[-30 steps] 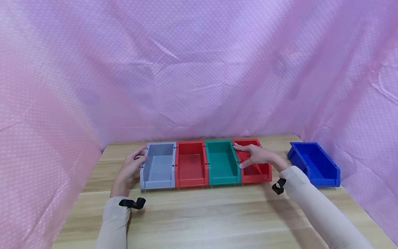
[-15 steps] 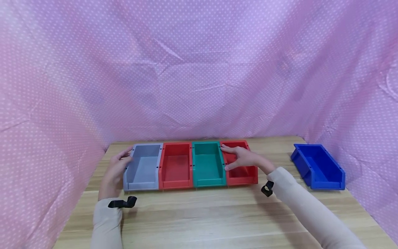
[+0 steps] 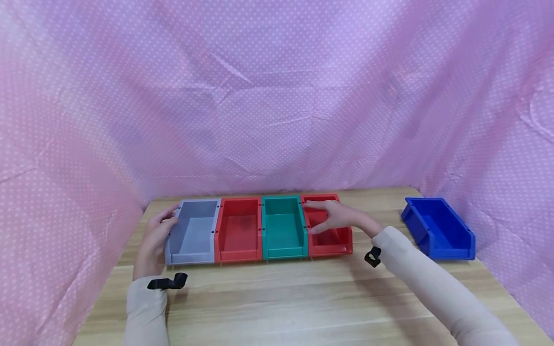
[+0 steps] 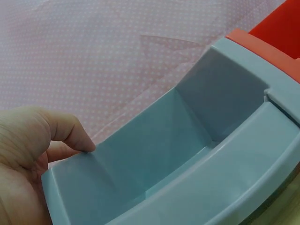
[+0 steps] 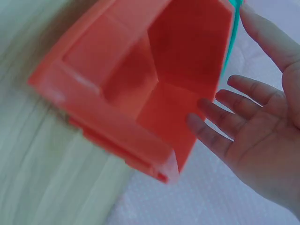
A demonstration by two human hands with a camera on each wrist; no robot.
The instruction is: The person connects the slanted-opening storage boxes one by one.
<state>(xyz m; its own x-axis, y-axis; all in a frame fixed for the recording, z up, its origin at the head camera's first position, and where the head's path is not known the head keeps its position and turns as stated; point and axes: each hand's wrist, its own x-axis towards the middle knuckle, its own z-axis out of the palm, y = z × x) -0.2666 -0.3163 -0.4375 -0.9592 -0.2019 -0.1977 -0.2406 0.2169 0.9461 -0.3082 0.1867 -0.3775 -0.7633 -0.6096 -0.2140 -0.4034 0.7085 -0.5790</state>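
Observation:
Four plastic storage bins stand side by side in a row in the head view. At the left end is a grey bin point(image 3: 193, 235), followed by a red bin point(image 3: 239, 233), a green bin point(image 3: 283, 230) and another red bin point(image 3: 324, 240). My left hand point(image 3: 154, 238) holds the grey bin's outer side wall; the left wrist view shows a bent digit over its rim point(image 4: 93, 152). Over the right-end red bin is my right hand point(image 3: 335, 216), its fingers spread and relaxed. Its thumb reaches toward the green edge in the right wrist view.
A separate blue bin point(image 3: 441, 230) sits at the right of the wooden table point(image 3: 277, 302). Pink dotted cloth point(image 3: 277, 96) hangs behind and along both sides. Black wrist mounts point(image 3: 169, 282) are strapped over both sleeves.
The row of bins has slid left along the table, with both hands moving along. The gap to the blue bin has widened. Most of the shift came in the first half second.

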